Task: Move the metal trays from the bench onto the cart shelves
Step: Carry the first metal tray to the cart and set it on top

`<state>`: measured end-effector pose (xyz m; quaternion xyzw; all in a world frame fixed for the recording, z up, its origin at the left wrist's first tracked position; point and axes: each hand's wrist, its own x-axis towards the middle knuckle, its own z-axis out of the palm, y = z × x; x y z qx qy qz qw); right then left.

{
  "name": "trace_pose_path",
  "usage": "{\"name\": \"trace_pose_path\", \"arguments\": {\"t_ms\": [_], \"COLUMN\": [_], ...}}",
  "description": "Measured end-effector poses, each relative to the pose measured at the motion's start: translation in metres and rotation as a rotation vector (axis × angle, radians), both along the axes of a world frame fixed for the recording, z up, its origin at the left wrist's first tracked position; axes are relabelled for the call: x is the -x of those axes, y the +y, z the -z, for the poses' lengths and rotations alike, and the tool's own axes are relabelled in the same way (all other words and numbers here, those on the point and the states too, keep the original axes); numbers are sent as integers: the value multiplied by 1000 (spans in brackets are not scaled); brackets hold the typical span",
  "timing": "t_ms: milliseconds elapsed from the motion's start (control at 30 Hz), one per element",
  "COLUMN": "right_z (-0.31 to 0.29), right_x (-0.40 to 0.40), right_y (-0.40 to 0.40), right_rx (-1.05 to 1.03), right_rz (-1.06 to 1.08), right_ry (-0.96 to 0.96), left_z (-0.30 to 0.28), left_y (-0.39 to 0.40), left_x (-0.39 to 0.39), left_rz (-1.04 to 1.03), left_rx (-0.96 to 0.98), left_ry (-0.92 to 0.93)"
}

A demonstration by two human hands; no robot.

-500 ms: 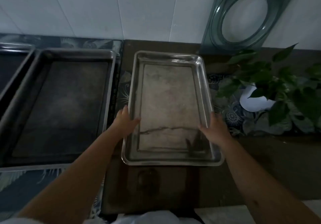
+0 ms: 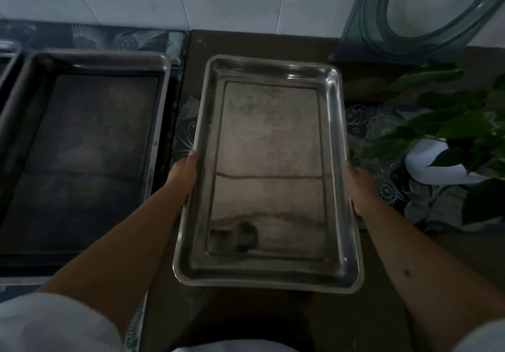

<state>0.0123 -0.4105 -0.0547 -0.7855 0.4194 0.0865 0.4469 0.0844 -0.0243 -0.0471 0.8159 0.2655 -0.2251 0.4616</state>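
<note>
While both hands gripped its long sides, the stainless steel tray (image 2: 269,174) was held over the tabletop (image 2: 262,41), near its front edge. Left hand (image 2: 183,177) clasped the left rim, fingers tucked beneath and out of sight. Right hand (image 2: 358,185) clasped the right rim likewise. A darker baking tray (image 2: 82,146) lay flat on the tabletop's patterned cloth toward the left edge. A potted plant (image 2: 448,133) stood toward the right edge. A glass panel (image 2: 426,10) leaned against the wall tiles.
</note>
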Motion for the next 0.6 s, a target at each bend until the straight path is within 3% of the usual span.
{"name": "trace_pose_path", "arguments": {"t_ms": [133, 300, 600], "right_z": [13, 5, -48], "right_x": [-1, -1, 52], "right_y": [-3, -6, -3], "right_rx": [-113, -282, -404], "right_rz": [128, 226, 100], "right_ry": [-76, -12, -86], "left_z": [13, -1, -25], "left_y": [-2, -2, 19], "left_x": [3, 8, 78], "left_rz": [-43, -79, -181], "left_rx": [-86, -55, -3], "left_ry": [-55, -26, -9]}}
